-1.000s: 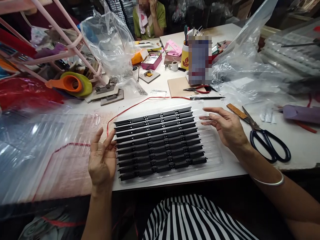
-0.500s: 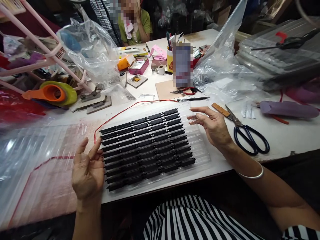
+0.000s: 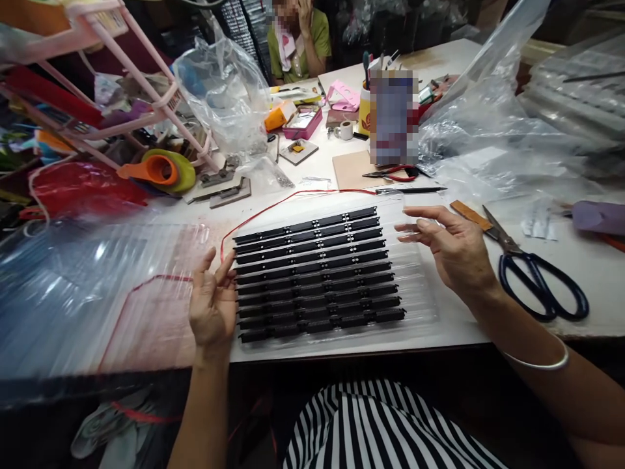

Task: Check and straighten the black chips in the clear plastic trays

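Observation:
Several long black strips (image 3: 317, 267) lie in parallel rows on a clear plastic tray (image 3: 422, 293) at the table's front edge. At the strips' left ends is my left hand (image 3: 213, 299), palm turned up and fingers apart, with its fingertips close to the ends. On the right, my right hand (image 3: 452, 251) is over the tray's right side, fingers spread and nothing between them. A red ribbon (image 3: 293, 195) curves behind the tray.
Blue-handled scissors (image 3: 541, 280) lie at the right, and red-handled pliers (image 3: 398, 172) behind the tray. Clear plastic sheets (image 3: 97, 293) cover the left side. A pink rack (image 3: 161, 101) stands back left. A person in green (image 3: 319, 42) sits across the table.
The view has swung left, so the table, strips and both hands appear further right. Both hands keep nearly the same pose beside the strips.

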The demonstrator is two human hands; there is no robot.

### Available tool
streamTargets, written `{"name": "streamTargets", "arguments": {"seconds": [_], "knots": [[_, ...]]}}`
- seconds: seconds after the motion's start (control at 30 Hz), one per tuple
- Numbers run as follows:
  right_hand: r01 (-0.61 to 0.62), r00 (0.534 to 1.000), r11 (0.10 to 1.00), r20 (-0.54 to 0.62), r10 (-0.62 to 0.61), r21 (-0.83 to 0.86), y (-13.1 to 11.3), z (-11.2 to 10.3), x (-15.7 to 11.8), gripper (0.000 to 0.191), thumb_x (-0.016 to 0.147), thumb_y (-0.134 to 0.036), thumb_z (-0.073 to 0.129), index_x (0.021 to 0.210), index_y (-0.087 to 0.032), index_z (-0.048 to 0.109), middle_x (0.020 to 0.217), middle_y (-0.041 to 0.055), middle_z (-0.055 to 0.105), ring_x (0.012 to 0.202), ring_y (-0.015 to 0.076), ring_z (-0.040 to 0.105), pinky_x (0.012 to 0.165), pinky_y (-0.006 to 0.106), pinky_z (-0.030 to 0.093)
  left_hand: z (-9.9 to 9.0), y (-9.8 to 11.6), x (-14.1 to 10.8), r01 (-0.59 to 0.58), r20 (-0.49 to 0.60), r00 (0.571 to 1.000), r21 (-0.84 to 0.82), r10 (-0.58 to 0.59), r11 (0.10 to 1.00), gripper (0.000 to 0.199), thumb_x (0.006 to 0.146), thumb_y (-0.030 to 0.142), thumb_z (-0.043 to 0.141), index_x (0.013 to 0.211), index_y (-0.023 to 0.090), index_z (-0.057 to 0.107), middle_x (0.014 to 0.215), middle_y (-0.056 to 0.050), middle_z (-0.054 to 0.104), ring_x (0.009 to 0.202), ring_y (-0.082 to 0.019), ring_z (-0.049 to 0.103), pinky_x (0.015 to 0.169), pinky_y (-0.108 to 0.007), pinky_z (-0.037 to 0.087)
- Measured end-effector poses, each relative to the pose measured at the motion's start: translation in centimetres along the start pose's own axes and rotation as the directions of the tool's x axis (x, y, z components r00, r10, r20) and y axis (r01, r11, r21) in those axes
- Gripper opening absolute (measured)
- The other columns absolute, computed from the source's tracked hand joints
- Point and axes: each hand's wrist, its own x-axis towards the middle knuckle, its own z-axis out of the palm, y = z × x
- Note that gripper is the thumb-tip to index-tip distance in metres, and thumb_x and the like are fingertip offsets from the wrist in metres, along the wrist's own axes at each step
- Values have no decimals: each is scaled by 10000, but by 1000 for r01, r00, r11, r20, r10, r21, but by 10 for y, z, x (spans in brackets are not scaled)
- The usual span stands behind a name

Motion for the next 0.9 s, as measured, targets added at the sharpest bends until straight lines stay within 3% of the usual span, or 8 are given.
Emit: {"name": "streamTargets", "arguments": {"seconds": [0.23,0.43,0.6,0.67,0.77,0.9], "knots": [[-28,999,1000,-22,28,-6,0,-2,1,133,745,-235,643,862,-216,705,942,37,659,782,193,677,716,369,570,-2,-4,1,4,32,999,-6,-4,1000,380,830,371,593,1174,209,600,1091,-83,696,825,-131,625,827,-261,457],[-107,994,993,-33,106,-54,7,-8,4,171,732,-275,665,888,-221,710,859,37,684,801,220,684,794,399,542,-2,-9,2,35,70,997,56,-39,998,405,862,401,535,1215,204,556,1141,-92,675,1021,-177,615,946,-331,414],[-77,996,951,10,84,-298,28,-21,15,228,744,-289,657,949,-212,715,948,62,709,900,204,643,880,356,485,1,-17,7,16,143,988,246,-53,969,494,856,503,503,1241,196,534,1151,-88,665,1147,-209,564,1034,-382,367],[-17,995,888,79,59,-459,36,-25,20,257,780,-340,616,989,-222,706,1011,70,702,935,218,624,881,373,474,4,-21,9,14,147,987,294,-60,956,472,829,475,564,1208,194,568,1169,-89,654,1139,-216,569,1029,-382,376],[150,976,704,218,7,-694,38,-26,24,349,801,-429,564,1060,-225,679,989,84,698,889,265,622,837,465,475,4,-27,12,1,140,989,365,-56,931,442,797,400,628,1183,188,592,1153,-96,657,1099,-221,590,990,-385,414],[429,897,504,420,-139,-750,26,-26,7,425,843,-453,452,1142,-204,624,1082,128,670,1001,326,603,866,509,450,-24,-24,6,-47,-28,997,470,68,881,351,794,357,607,1091,170,633,1096,-107,662,1071,-228,591,959,-394,431]]}}
